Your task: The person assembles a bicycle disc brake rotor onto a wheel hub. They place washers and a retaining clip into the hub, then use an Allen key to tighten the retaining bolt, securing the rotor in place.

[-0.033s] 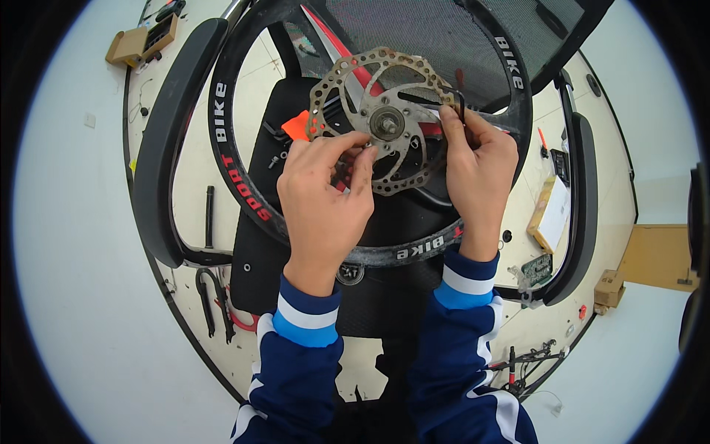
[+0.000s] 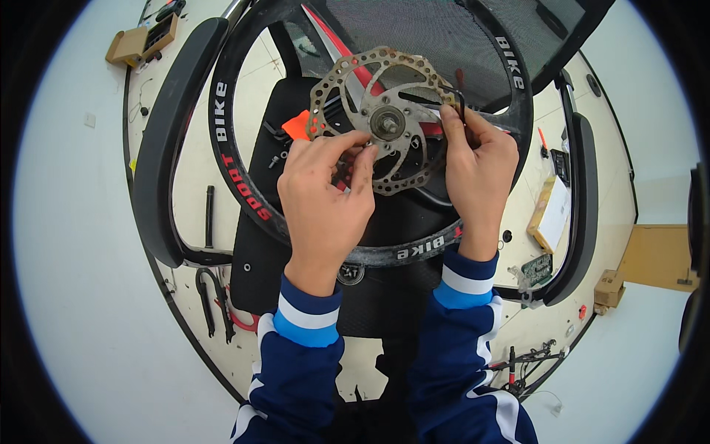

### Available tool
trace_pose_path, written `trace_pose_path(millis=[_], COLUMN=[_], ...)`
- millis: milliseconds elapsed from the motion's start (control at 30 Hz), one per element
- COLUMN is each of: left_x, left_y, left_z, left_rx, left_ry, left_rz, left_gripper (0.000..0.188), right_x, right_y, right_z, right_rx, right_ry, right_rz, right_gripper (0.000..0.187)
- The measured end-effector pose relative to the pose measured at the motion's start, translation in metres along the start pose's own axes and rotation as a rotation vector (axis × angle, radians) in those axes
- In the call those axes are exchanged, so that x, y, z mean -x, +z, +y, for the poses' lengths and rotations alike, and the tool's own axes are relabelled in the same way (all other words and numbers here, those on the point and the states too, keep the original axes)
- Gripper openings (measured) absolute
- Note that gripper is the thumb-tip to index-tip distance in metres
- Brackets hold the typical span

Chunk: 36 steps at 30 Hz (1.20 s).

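A wheel (image 2: 224,159) with a black rim, red and white lettering and red-and-white spokes lies across a black office chair. At its hub (image 2: 387,123) sits a perforated metal brake disc (image 2: 384,186). My left hand (image 2: 325,189) is closed in a pinch at the disc's centre, thumb and forefinger together beside the hub's lower left. Something tiny between those fingertips is mostly hidden. My right hand (image 2: 479,159) pinches a black hex key (image 2: 462,103) at the disc's right edge; its bent end shows above the fingers.
Small bolts (image 2: 274,161) and an orange piece (image 2: 296,126) lie on the chair seat (image 2: 259,277). Armrests (image 2: 177,148) flank the wheel. A bicycle fork (image 2: 207,303), an open cardboard box (image 2: 127,46) and bike parts (image 2: 521,364) are on the floor.
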<state>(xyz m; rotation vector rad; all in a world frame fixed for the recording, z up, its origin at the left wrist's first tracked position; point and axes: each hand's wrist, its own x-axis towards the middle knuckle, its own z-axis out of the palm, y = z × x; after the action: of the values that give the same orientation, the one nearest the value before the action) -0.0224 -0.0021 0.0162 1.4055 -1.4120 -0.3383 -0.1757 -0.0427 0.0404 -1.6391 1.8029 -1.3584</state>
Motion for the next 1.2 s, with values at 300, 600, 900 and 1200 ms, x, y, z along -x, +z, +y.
trace_pose_path(millis=[300,600,900,1200], left_x=[0.0,0.0,0.0,0.002], left_y=[0.0,0.005,0.003,0.005], left_z=[0.002,0.0,-0.001,-0.003], left_rx=[0.007,-0.024,-0.024,-0.053], left_ry=[-0.017,0.049,0.046,0.146], left_rz=[0.012,0.056,0.052,0.008], left_gripper=[0.014,0.012,0.012,0.021], right_x=[0.0,0.005,0.005,0.006], right_y=[0.0,0.004,0.005,0.006], right_z=[-0.005,0.004,0.01,0.006], right_rx=[0.056,-0.075,-0.107,-0.105], right_ry=[-0.014,0.079,0.07,0.075], right_rz=[0.026,0.059,0.045,0.079], right_gripper=[0.024,0.026,0.027,0.026])
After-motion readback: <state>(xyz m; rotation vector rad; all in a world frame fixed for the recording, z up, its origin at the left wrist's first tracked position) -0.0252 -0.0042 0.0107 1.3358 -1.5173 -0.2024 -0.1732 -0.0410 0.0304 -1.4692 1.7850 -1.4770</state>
